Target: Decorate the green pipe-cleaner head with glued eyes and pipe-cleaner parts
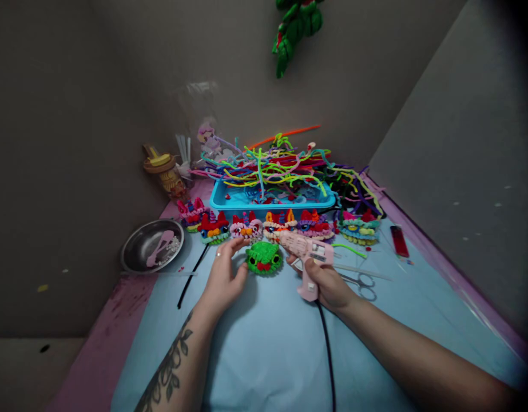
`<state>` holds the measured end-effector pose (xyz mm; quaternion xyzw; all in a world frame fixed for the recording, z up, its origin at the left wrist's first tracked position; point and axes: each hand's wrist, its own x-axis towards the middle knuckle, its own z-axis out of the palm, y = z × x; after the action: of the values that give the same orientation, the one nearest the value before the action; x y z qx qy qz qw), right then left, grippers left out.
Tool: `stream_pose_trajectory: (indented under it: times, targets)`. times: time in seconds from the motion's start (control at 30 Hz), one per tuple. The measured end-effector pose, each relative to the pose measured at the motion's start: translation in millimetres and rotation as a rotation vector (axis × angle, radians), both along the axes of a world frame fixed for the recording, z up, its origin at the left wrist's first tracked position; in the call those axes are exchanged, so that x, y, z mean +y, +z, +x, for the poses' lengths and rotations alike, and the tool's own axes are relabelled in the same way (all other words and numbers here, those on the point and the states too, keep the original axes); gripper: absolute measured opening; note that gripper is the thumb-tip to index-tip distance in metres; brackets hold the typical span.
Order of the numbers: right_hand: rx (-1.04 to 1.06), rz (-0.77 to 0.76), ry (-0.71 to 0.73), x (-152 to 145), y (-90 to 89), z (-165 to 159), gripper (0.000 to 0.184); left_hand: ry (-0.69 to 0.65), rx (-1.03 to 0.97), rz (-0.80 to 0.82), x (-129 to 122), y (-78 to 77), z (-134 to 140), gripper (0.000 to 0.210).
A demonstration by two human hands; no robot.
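Note:
A green fuzzy pipe-cleaner animal head [264, 258], with dark eyes and a red mouth, sits on the blue cloth in the middle. My left hand [226, 269] is at its left side, thumb and fingers apart and curved toward it; whether the thumb touches it I cannot tell. My right hand [328, 281] grips a pink hot glue gun [312, 257] by its handle, nozzle pointing left above the head's right side. The gun's black cord [327, 349] runs down toward me. Scissors [362, 280] lie just right of that hand.
Behind stands a blue tray [272, 202] heaped with colourful pipe cleaners [272, 166]. Several finished fuzzy heads [246, 228] line its front. A metal bowl [135, 252] is at left, beside a black pipe cleaner [190, 280]. A red-and-black item [400, 241] lies at right.

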<state>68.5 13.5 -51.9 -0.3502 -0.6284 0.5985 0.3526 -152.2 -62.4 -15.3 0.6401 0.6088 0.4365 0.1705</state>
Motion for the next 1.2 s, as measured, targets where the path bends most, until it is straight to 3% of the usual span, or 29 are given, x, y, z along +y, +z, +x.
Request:
stream_pose_trajectory:
  times: [0.33, 0.57, 0.83, 1.0, 1.2]
  targets:
    - [-0.066, 0.111, 0.099, 3, 7.3, -2, 0.049, 0.007, 0.086, 0.001, 0, -5.4, 12, 0.051]
    - [-0.068, 0.069, 0.095, 3, 3.7, -2, 0.047, 0.069, 0.146, -0.003, 3, -8.6, 15, 0.039]
    - [-0.035, 0.043, 0.093, 1, 7.0, -3, 0.05, 0.08, 0.102, 0.005, 2, -9.2, 17, 0.042]
    - [-0.025, 0.02, 0.094, 1, 5.8, -4, 0.051, 0.143, 0.177, 0.004, 2, -6.5, 26, 0.053]
    - [-0.032, 0.006, 0.094, 2, 5.0, -4, 0.05, 0.167, 0.203, 0.014, 3, -6.1, 30, 0.05]
